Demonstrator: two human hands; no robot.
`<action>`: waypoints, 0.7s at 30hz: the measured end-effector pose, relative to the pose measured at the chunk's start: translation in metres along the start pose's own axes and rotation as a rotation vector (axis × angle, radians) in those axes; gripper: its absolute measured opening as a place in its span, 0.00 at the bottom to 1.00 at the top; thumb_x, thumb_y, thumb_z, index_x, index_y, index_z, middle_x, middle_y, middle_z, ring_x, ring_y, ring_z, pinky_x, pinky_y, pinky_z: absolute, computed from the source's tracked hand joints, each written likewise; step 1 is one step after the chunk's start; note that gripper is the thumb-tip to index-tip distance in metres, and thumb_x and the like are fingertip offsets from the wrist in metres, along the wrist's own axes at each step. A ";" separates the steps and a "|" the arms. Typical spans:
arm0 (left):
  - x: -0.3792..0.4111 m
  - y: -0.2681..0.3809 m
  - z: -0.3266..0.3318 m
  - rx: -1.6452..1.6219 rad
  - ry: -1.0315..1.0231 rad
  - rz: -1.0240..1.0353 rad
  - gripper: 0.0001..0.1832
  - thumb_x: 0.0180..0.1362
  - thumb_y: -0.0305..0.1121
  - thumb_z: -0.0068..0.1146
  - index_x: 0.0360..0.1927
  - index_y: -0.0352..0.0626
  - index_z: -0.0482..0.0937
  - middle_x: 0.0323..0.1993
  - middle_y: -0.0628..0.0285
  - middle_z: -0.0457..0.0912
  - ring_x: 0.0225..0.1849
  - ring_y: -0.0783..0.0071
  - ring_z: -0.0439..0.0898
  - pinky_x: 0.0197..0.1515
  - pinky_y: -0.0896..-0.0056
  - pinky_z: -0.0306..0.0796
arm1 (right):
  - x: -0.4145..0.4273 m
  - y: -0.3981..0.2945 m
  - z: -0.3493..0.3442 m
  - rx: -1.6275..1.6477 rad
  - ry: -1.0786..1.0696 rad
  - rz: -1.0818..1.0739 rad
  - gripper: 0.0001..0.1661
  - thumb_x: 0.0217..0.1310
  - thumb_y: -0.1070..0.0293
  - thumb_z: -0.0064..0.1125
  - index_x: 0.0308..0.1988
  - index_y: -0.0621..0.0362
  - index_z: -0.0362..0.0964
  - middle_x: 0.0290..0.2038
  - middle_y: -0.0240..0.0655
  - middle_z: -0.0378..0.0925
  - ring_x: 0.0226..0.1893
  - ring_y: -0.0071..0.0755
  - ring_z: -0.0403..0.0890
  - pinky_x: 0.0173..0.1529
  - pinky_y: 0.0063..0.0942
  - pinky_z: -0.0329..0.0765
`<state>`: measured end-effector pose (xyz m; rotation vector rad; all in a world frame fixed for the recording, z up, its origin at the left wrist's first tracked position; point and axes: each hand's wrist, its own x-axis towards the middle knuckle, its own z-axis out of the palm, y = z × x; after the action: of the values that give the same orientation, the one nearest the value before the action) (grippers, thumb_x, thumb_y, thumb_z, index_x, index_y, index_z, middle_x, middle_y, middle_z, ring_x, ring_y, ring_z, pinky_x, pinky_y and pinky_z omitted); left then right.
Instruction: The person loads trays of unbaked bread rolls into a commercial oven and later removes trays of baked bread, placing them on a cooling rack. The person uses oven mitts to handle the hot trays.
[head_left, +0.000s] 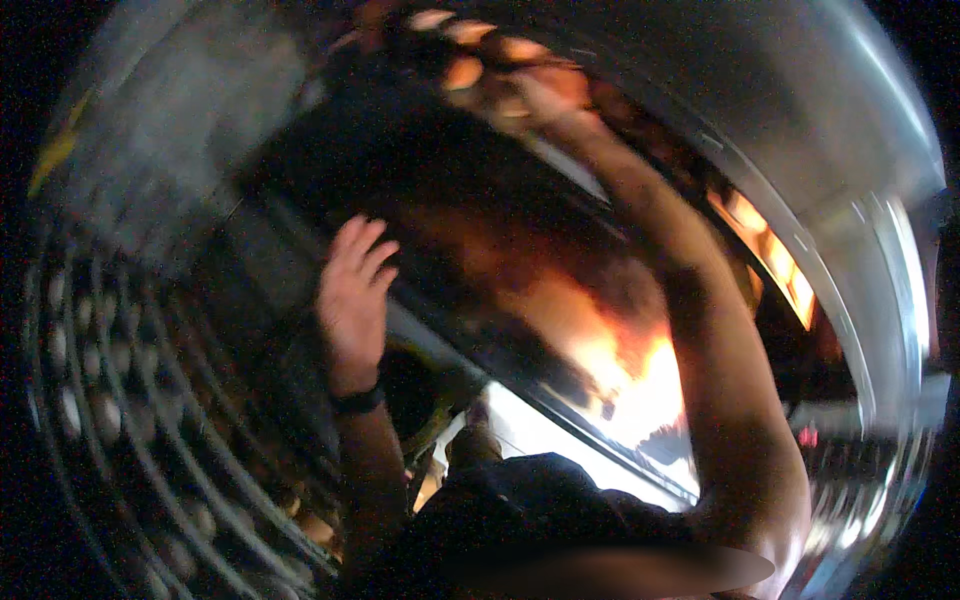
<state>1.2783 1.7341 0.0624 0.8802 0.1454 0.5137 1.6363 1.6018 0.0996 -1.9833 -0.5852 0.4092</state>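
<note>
My right hand (551, 90) reaches far forward, at the top of the view, among several round, pale orange-lit pieces (465, 73) that look like dough or bread. Blur hides whether its fingers grip one. My left hand (356, 292) is raised at centre left with its fingers apart and nothing in them; a dark band is on the wrist. Between my arms lies a dark, shiny surface (540, 300) with a bright orange glow or reflection towards its lower right.
Curved wire racks (187, 450) holding roundish items stand at the left. A large metal panel (795, 97) curves along the upper right, over a glowing orange opening (765, 247). A bright white surface (540, 435) shows beyond the dark surface's lower edge.
</note>
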 end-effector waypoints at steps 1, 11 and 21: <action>-0.015 0.002 0.020 -0.006 0.058 -0.002 0.32 0.66 0.46 0.36 0.69 0.39 0.55 0.67 0.52 0.62 0.59 0.59 0.67 0.62 0.60 0.57 | -0.038 -0.020 0.014 -0.778 -0.002 -0.235 0.15 0.56 0.60 0.54 0.40 0.55 0.77 0.37 0.42 0.81 0.38 0.43 0.82 0.41 0.40 0.78; -0.182 -0.083 0.239 -0.319 -0.579 0.032 0.27 0.66 0.42 0.38 0.64 0.35 0.62 0.55 0.55 0.73 0.53 0.65 0.72 0.56 0.63 0.66 | -0.459 -0.034 -0.118 -0.945 0.176 -0.374 0.15 0.52 0.58 0.59 0.27 0.61 0.76 0.23 0.49 0.79 0.27 0.51 0.82 0.32 0.45 0.78; -0.446 -0.192 0.474 -0.175 -1.202 -0.263 0.20 0.59 0.26 0.50 0.55 0.33 0.70 0.47 0.52 0.78 0.45 0.70 0.78 0.50 0.71 0.71 | -0.924 0.003 -0.335 0.034 1.131 0.026 0.18 0.66 0.59 0.53 0.44 0.63 0.77 0.23 0.33 0.77 0.20 0.20 0.77 0.24 0.15 0.72</action>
<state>1.1166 1.0851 0.1780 0.8557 -0.8584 -0.2965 1.0457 0.8389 0.2839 -1.8313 0.1745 -0.6743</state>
